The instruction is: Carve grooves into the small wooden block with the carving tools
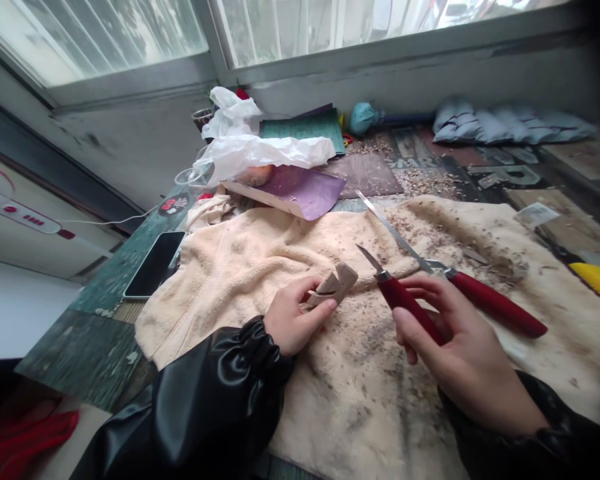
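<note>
My left hand [297,313] is closed around a small carved block of wood [344,281] with notches cut into it. In my right hand [450,333] is a carving knife [405,303] with a red handle, its short pointed blade angled up and to the left, apart from the wood. Behind that hand lies a second red-handled tool [500,303] on the cloth. A long thin metal blade [393,233] lies beyond it; my hand hides how the two meet. Under both hands spreads a cream fleece cloth [220,267] strewn with wood shavings.
A dark-screened phone [155,265] lies at the left table edge. Behind the cloth are a purple sheet [300,187], white plastic bags [280,150] and a green mat [305,130]. Shavings [425,183] litter the far table; a grey padded roll [510,123] lies under the window.
</note>
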`<state>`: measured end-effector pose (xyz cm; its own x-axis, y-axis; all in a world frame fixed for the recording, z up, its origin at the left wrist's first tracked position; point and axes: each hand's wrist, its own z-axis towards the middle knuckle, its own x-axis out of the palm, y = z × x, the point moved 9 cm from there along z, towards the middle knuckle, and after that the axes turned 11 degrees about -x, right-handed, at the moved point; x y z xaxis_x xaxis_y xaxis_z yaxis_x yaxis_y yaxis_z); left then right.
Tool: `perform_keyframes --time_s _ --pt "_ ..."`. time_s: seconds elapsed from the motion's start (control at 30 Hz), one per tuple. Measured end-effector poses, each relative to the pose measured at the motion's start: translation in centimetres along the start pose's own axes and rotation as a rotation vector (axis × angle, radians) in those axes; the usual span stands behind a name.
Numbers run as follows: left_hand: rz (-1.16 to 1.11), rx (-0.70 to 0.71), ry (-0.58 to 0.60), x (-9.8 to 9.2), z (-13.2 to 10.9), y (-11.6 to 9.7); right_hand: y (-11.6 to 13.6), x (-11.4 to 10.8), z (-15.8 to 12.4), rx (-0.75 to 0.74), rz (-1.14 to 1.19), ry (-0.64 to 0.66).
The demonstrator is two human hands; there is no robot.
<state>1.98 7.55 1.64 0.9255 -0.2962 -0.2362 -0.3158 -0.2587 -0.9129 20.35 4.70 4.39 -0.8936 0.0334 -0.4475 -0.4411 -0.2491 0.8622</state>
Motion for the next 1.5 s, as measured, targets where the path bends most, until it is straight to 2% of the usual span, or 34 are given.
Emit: perform_keyframes --time_s 0.1,0.17,0.33,0.47,0.57,0.73,0.97,1.03,1.17,1.23,1.37,1.5 --pt "0.06 0.027 -0.053 -0.4 0.0 -0.1 1.5 0.6 0.1 -0.142 -0.192 0.062" --pt "-0.004 0.005 -0.049 -0.3 0.0 0.0 2.4 1.1 0.1 -0.238 -0.283 0.094" --pt "-0.217 -0.038 -0.004 0.3 -0.4 -0.1 2.9 2.5 -0.4 -0.294 -0.343 0.224" --pt "-0.164 0.079 0.023 0.6 -1.0 -1.2 3.4 3.2 -0.7 -0.344 -0.356 0.278" --pt "-0.183 0.136 0.091 1.2 -1.4 -1.5 3.7 3.3 -0.8 -0.366 -0.341 0.271" --pt "-0.269 0.102 0.195 2.1 -1.8 -1.5 4.0 3.5 -0.9 -0.389 -0.333 0.282" --pt "-0.317 0.092 0.37 2.9 -2.2 -1.7 3.0 3.9 -1.3 -0.343 -0.339 0.392" --pt "-0.257 0.082 0.35 2.9 -2.2 -1.6 2.7 4.1 -1.4 -0.33 -0.335 0.443" --pt "-0.095 0.048 0.209 2.5 -1.9 -1.1 2.4 4.3 -1.5 -0.314 -0.329 0.491" --pt "-0.047 0.022 0.178 2.5 -1.9 -0.9 2.4 4.4 -1.5 -0.308 -0.334 0.5" --pt "0.0 0.006 0.149 2.5 -1.9 -0.9 2.8 4.3 -1.4 -0.343 -0.359 0.467" --pt "0.11 0.076 0.076 2.2 -2.1 -1.6 3.1 4.3 -1.3 -0.367 -0.375 0.45"
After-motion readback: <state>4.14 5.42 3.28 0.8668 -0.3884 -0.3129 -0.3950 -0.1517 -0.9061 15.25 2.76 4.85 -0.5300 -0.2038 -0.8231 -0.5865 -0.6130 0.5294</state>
